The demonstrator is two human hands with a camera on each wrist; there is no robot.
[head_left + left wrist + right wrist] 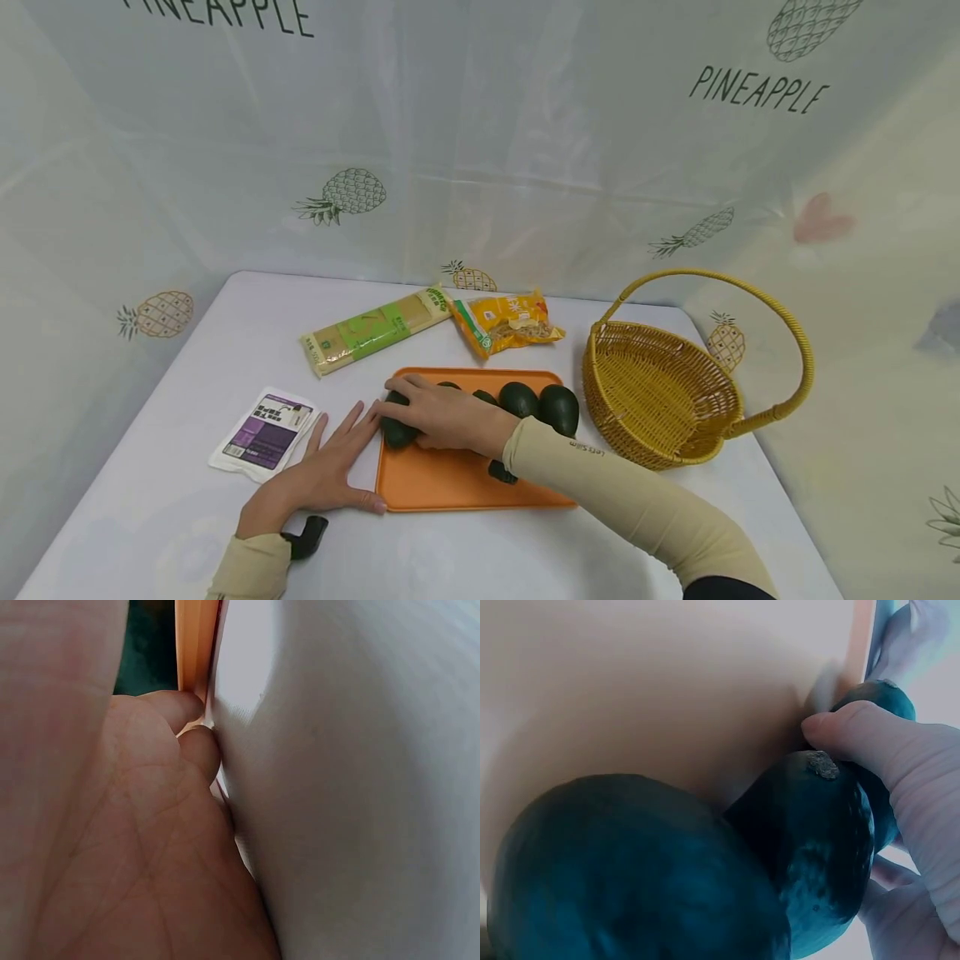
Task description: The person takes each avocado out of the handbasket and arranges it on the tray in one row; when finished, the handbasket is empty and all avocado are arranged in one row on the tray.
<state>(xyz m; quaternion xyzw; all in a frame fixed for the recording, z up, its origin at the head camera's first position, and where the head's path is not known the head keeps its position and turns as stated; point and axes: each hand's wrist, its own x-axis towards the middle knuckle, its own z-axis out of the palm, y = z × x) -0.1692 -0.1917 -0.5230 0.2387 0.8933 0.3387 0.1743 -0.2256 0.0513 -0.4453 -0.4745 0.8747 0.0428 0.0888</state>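
Several dark green avocados point(519, 400) lie in a row on an orange tray point(450, 483). My right hand point(453, 415) reaches across the tray and grips the avocado point(397, 432) at its left end, with the thumb point(855, 731) against its side in the right wrist view. The hand partly hides the avocados in the middle; one point(810, 840) shows close beside the thumb. My left hand point(326, 475) lies at the tray's left edge, fingers spread and straight, its thumb at the front left corner. In the left wrist view its palm point(142, 825) faces the tray side.
A yellow wicker basket point(600, 417) with a tall handle stands right of the tray. Behind the tray lie a long pack of noodles point(378, 331) and an orange-yellow bag point(510, 323). A white and purple packet point(262, 433) lies left of my left hand.
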